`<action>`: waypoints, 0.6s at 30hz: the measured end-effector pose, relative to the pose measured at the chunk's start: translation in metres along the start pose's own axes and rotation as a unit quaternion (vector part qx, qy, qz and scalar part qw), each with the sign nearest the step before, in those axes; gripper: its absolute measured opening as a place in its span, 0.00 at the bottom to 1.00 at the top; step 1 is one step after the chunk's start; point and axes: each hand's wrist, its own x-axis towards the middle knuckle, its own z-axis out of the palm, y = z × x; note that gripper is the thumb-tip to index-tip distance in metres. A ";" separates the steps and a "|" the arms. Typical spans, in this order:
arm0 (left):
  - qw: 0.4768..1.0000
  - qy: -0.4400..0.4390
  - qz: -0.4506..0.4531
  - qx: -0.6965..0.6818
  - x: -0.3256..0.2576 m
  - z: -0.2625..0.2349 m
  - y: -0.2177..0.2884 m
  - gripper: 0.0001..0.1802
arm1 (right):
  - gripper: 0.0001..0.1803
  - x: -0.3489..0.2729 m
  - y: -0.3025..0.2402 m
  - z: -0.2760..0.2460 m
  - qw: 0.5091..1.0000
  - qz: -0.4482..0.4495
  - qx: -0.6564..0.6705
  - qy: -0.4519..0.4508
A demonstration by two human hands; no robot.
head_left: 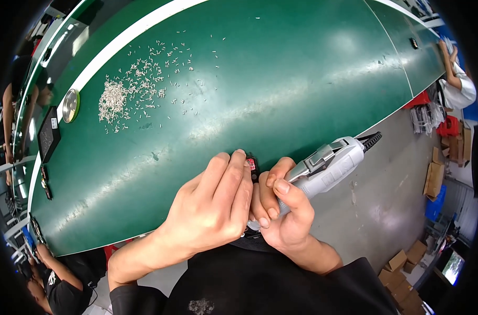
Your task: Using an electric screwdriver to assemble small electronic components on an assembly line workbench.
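Observation:
My left hand is closed at the near edge of the green table, its fingers pressed together over a small black part with a red face. Most of that part is hidden behind the fingers. Close beside it, my right hand wraps round a grey electric screwdriver with a metal lever along its body. Its cord end points up and to the right, and its working end is hidden low between my hands. The right fingertips are close to the part.
Small silvery screws lie heaped and scattered at the far left of the table. Beyond them are a round dish and a black tray. Co-workers sit at lower left and far right. Cardboard boxes stand at right.

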 end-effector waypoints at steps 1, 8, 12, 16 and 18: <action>1.000 -0.001 -0.002 -0.001 -0.001 0.000 0.002 0.19 | 0.04 0.000 0.000 -0.001 1.000 -0.001 -0.008 -0.002; 0.997 -0.048 0.000 0.064 0.001 -0.003 0.008 0.16 | 0.03 0.001 -0.007 -0.002 0.998 0.010 -0.049 -0.034; 0.996 -0.065 0.014 0.062 -0.005 -0.005 0.003 0.20 | 0.06 0.014 -0.046 0.010 0.987 -0.011 -0.108 -0.119; 0.996 -0.084 -0.012 0.024 -0.008 -0.007 0.008 0.22 | 0.09 0.041 -0.098 0.028 0.940 -0.098 -0.196 -0.260; 0.993 -0.091 0.017 0.071 -0.011 -0.006 0.007 0.24 | 0.11 0.051 -0.101 0.032 0.935 -0.114 -0.210 -0.262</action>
